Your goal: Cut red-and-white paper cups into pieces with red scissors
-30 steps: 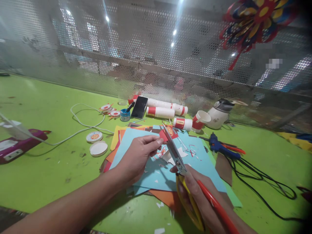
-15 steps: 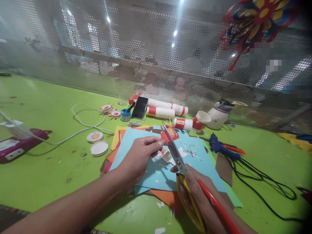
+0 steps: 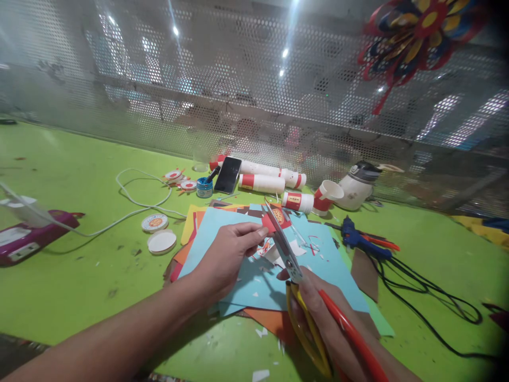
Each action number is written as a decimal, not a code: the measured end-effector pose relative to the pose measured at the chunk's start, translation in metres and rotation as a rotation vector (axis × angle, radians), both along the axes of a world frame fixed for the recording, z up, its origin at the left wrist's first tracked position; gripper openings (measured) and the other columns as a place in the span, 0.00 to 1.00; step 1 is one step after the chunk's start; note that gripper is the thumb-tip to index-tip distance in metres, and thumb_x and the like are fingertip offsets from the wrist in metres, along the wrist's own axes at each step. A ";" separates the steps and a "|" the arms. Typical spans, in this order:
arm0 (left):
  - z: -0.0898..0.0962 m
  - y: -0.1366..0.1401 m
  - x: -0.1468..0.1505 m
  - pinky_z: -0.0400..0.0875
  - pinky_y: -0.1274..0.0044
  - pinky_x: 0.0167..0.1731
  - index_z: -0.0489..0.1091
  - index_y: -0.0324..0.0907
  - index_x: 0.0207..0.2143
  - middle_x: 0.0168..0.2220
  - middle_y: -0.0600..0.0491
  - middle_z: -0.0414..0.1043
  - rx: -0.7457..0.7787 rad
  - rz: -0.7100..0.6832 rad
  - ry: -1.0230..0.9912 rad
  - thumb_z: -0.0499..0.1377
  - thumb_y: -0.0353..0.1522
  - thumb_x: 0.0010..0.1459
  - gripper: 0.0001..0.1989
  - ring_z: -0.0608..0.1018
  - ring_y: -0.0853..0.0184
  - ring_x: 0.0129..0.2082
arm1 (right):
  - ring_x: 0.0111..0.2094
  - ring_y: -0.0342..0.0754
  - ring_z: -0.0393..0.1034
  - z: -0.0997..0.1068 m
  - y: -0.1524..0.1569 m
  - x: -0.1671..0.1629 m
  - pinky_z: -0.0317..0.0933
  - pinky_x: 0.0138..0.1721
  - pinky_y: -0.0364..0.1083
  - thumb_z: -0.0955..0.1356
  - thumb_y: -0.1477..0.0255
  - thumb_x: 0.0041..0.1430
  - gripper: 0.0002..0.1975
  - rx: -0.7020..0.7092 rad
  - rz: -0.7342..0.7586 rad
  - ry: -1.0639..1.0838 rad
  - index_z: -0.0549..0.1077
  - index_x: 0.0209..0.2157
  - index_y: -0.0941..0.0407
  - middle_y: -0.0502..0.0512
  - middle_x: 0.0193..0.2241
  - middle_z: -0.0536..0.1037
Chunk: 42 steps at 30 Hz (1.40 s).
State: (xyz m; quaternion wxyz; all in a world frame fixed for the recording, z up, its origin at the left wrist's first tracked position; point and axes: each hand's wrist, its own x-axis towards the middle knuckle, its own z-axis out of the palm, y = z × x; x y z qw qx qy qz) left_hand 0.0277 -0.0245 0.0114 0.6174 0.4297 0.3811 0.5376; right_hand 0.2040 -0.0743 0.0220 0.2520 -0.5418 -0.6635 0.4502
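The left hand [image 3: 234, 249] pinches a red paper piece [image 3: 269, 225]; right of this grip, the right hand [image 3: 330, 326] clasps yellow-and-red-handled metal scissors [image 3: 292, 265]. Cutting seems underway; the next snip needs steadiness.

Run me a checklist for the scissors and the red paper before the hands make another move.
1. Red paper gripped: ok, the left hand pinches its near left edge.
2. Scissors in hand: ok, the right hand holds them by the handles.
3. Blades at the paper: ok, they cross it in this view; how deep any cut runs, cannot tell.
4. Left fingertips well clear of the blades: not ok, I'd say; they are close beside them.
5. Blue sheet free of scraps: not ok, white and red bits lie on it.
6. Glue gun away from both hands: ok, off to the right.
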 end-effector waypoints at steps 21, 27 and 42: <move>0.002 -0.002 0.001 0.56 0.77 0.30 0.74 0.39 0.28 0.26 0.55 0.66 0.014 0.017 -0.010 0.62 0.37 0.52 0.09 0.63 0.72 0.27 | 0.22 0.44 0.57 0.000 -0.002 0.002 0.58 0.23 0.42 0.55 0.44 0.59 0.28 -0.066 -0.005 0.029 0.68 0.39 0.54 0.47 0.19 0.62; 0.001 -0.002 0.001 0.56 0.77 0.30 0.75 0.39 0.29 0.25 0.55 0.66 0.029 0.028 0.008 0.62 0.37 0.52 0.10 0.62 0.72 0.26 | 0.20 0.42 0.54 -0.001 -0.003 0.000 0.53 0.22 0.42 0.55 0.44 0.58 0.27 -0.080 -0.012 0.043 0.65 0.36 0.53 0.44 0.19 0.59; -0.001 -0.002 0.002 0.56 0.77 0.28 0.75 0.39 0.28 0.24 0.54 0.67 0.017 0.062 0.023 0.63 0.39 0.50 0.11 0.64 0.71 0.25 | 0.19 0.42 0.53 -0.004 0.000 -0.001 0.49 0.19 0.42 0.53 0.45 0.60 0.28 0.009 -0.018 0.066 0.67 0.34 0.55 0.44 0.16 0.58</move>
